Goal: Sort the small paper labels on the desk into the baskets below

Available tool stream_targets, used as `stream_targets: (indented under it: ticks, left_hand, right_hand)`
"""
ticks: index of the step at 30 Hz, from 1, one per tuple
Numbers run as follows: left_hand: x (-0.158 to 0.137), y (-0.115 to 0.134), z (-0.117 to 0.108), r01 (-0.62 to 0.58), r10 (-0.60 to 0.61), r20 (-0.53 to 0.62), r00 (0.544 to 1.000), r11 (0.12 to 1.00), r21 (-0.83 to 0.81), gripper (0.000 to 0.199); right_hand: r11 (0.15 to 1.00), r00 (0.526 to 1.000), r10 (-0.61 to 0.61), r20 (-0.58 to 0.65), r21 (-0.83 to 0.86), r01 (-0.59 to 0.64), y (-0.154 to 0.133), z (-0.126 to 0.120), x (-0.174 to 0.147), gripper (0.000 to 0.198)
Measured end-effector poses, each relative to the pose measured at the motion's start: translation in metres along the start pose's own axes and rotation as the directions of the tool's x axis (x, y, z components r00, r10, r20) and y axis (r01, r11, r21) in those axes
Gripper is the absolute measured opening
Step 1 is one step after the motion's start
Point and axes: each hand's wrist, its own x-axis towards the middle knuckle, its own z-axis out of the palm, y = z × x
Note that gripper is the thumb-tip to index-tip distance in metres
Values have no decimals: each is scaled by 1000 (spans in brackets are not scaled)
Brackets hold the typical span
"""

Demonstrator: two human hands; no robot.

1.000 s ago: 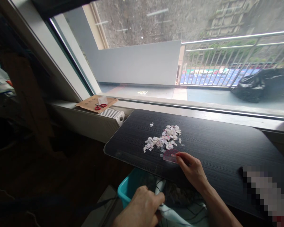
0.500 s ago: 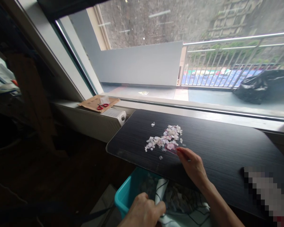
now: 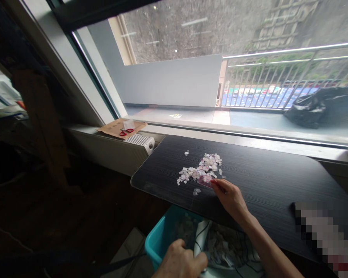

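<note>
A pile of small cut paper scraps (image 3: 201, 166), white with pink tints, lies on the black table (image 3: 266, 185). My right hand (image 3: 229, 193) pinches a thin, see-through reddish card (image 3: 204, 180), its edge against the near side of the pile. Below the table edge stands a teal bin (image 3: 158, 235) with many more scraps inside. My left hand (image 3: 181, 260) is closed around a white, rolled-looking strip with black lines (image 3: 201, 237) at the bin's opening; whether it is a bag's edge I cannot tell. A few clear bits (image 3: 197, 191) lie in front of the pile.
At the left on the sill, red-handled scissors (image 3: 127, 132) rest on a brown envelope (image 3: 107, 129), beside a white radiator (image 3: 143, 144). A blurred-out item (image 3: 321, 231) lies at the table's right. Behind the table is a large window.
My right hand has moved slightly left with the card along the pile's near edge. More clear bits lie in front of the pile. My left hand keeps its grip.
</note>
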Motion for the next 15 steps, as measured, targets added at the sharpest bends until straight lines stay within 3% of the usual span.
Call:
stream_targets:
  ticks: [4, 8, 15]
  left_hand:
    - [-3, 3, -6, -2, 2, 21, 1000, 1000, -12, 12]
    - [-5, 6, -4, 44, -44, -7, 999, 998, -54, 15]
    - [-12, 10, 16, 82, -90, -102, 991, 993, -81, 13]
  right_hand:
    - [997, 996, -33, 86, 69, 27, -6, -1, -9, 23]
    - [999, 999, 23, 23, 47, -24, -4, -3, -16, 26]
    - [993, 995, 15, 98, 117, -26, -13, -4, -37, 23]
